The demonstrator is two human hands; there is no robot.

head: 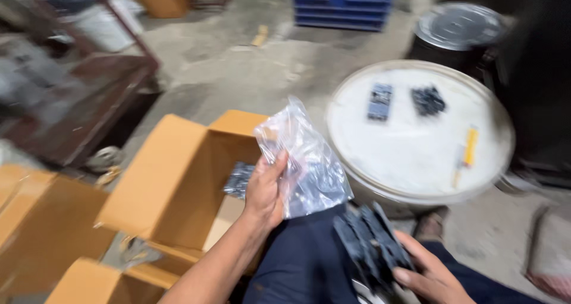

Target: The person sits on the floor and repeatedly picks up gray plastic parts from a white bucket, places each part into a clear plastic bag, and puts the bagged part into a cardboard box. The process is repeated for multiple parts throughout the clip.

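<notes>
Fingers [279, 164] of left hand [264, 191] around clear plastic bag [303, 158].

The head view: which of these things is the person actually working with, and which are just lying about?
In hand:
left hand holds a clear plastic bag
right hand holds a stack of dark flat parts
open cardboard box

Lying about:
white drum lid
yellow tool
blue crate

My left hand [266, 188] holds up a clear, crinkled plastic bag [303, 161] at centre; an open brown cardboard box [172, 179] stands left of it, near me.
</notes>
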